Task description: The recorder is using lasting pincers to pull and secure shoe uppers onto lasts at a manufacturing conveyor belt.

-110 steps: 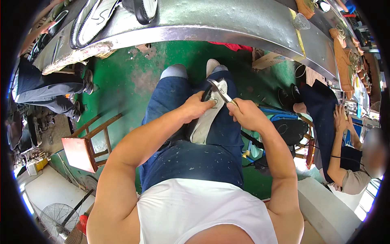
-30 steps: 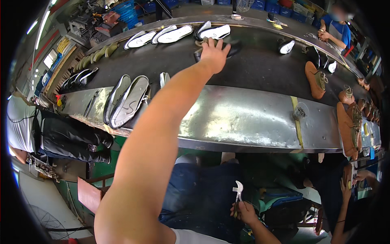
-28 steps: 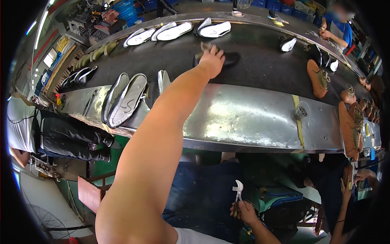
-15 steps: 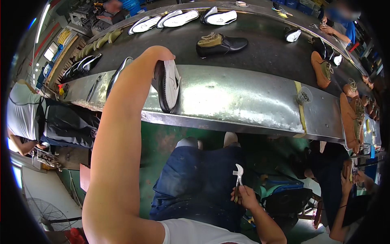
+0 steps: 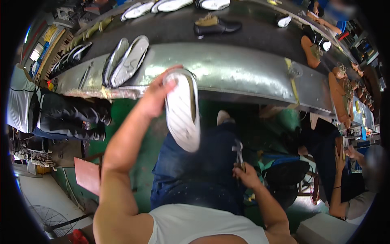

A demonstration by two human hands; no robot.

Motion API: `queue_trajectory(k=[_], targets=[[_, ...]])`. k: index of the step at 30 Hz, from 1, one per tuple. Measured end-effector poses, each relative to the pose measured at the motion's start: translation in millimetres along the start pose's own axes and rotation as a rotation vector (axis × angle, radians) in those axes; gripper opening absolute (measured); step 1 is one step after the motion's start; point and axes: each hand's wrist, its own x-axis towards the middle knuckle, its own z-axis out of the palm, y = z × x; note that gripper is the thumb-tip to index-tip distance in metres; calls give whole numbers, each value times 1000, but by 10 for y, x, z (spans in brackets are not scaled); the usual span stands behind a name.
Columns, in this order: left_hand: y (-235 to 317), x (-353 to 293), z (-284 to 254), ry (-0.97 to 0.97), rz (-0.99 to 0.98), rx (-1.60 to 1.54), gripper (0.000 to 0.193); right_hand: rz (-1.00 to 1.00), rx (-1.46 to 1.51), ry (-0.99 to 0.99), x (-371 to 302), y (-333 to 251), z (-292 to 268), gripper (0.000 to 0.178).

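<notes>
My left hand grips a shoe by one end, over the gap between the metal bench edge and my lap. Its white underside faces me, and a narrow olive strip shows along its right side. Low over my right thigh, my right hand is closed around the handles of lasting pliers; the metal head points away from me and is slightly blurred. Left of the held shoe, a white-bottomed shoe leans beside another one on the metal ledge.
The metal ledge runs along a dark belt carrying a black shoe and several white-bottomed shoes. A clear cup stands by a yellow strip. Tan shoes line the right. Co-workers are at both sides; a fan stands lower left.
My left hand has lifted the shoe off the metal ledge and drawn it toward me, turning its underside up. My right hand with the pliers has risen slightly. The view has tilted downward.
</notes>
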Motion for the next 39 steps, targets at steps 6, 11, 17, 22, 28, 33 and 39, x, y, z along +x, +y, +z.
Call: queue_trajectory(k=[6, 11, 17, 22, 28, 33, 39], targets=[[-1137, -1058, 460, -71, -3, 134, 68, -82, -221, -67, -289, -879, 279, 33], [-1262, -1109, 342, -122, -102, 194, 64, -123, -329, -201, -284, -1249, 599, 30], [-1307, -1254, 339, -119, -38, 396, 55, -21, 10, -301, -200, -1195, 687, 31], [-1236, -1242, 354, -104, -78, 477, 52, 96, 52, -392, -75, -1405, 609, 26], [-1414, -1140, 293, -38, -63, 289, 43, -151, -459, -121, 211, -898, 677, 23], [-1564, -1058, 148, -60, -96, 122, 42, -430, -564, 133, 445, -421, 829, 26], [-1453, -1090, 197, -84, -148, 120, 46, -479, -753, 134, 65, -733, 787, 25]])
